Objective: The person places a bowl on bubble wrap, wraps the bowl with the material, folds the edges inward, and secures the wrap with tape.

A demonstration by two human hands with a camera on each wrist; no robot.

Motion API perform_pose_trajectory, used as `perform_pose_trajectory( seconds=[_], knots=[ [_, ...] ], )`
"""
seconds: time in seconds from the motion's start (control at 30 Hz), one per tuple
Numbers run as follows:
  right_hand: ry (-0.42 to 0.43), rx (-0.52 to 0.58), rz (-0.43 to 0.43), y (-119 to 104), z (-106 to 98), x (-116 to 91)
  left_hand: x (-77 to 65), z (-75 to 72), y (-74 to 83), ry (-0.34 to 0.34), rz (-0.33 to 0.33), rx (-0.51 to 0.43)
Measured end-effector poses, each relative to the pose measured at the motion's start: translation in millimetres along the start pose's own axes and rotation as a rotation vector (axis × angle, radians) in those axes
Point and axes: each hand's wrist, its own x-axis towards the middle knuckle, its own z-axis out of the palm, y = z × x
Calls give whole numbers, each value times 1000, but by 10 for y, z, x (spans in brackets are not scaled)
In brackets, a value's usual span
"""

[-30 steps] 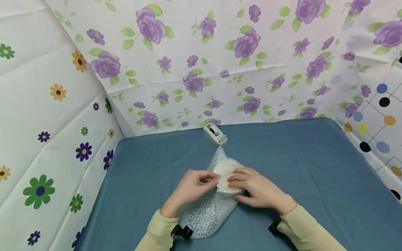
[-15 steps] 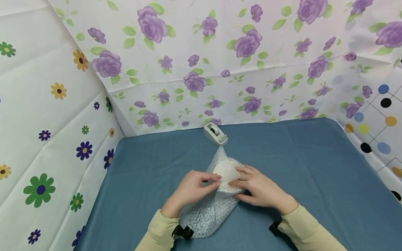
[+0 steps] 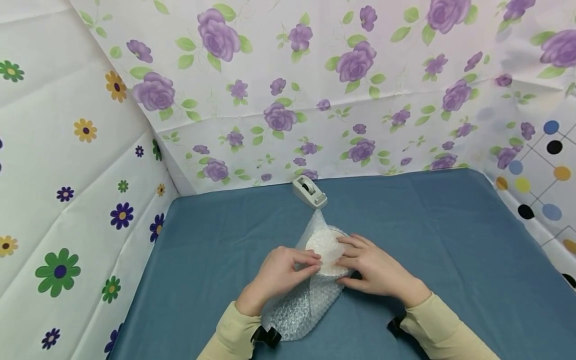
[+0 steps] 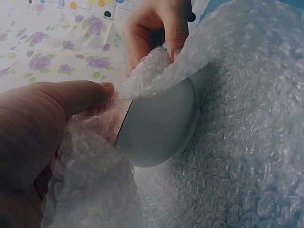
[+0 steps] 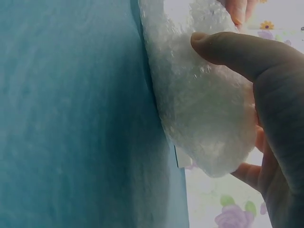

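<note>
The piece [image 4: 159,126] sits mid-counter [image 3: 432,225], partly inside the wrap [image 3: 292,312], its smooth wall showing through a gap on my left hand's side. My left hand [image 3: 280,275], at eight o'clock to the piece, pinches the edge of the wrap between thumb and fingers; it has edged toward four o'clock over the last second, drawing the flap further across the pale top. More of the top is now covered, though I judge the cover incomplete while that gap remains. My right hand [image 3: 378,267], at four o'clock, stays clamped round the wrapped side, fingers over the top, thumb low.

Those right fingers lie where the flap arrives, so they seem the main obstacle. The wrap's loose end spreads toward seven o'clock, by my left black mount [image 3: 266,337]. At twelve, just beyond the wrap's pointed corner, stands the tape dispenser [image 3: 309,192], with floral cloth [image 3: 252,85] behind.
</note>
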Motion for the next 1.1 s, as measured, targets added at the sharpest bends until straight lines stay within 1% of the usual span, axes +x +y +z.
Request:
perform_pose_trajectory(
  seconds=[0.27,0.43,0.53,0.63,0.77,0.87,0.97,1.03,1.1],
  knots=[
    [64,-5,6,48,-82,-9,4,4,3,-11,3,35],
    [104,68,65,45,-125,-17,1,28,-22,-11,17,71],
    [131,108,94,44,-137,-13,-1,39,-29,-8,37,95],
    [148,114,88,49,-137,-8,1,46,-27,-6,63,126],
    [133,82,43,46,-125,-5,1,59,-22,-5,101,207],
    [97,66,-16,14,-119,4,-2,68,-14,-3,128,275],
    [52,58,-66,-33,-106,15,-9,69,-3,-3,146,318],
    [30,43,-81,-58,-94,22,-15,68,1,-6,153,339],
    [10,23,-76,-71,-73,22,-16,70,-2,-11,157,365]
  ],
)
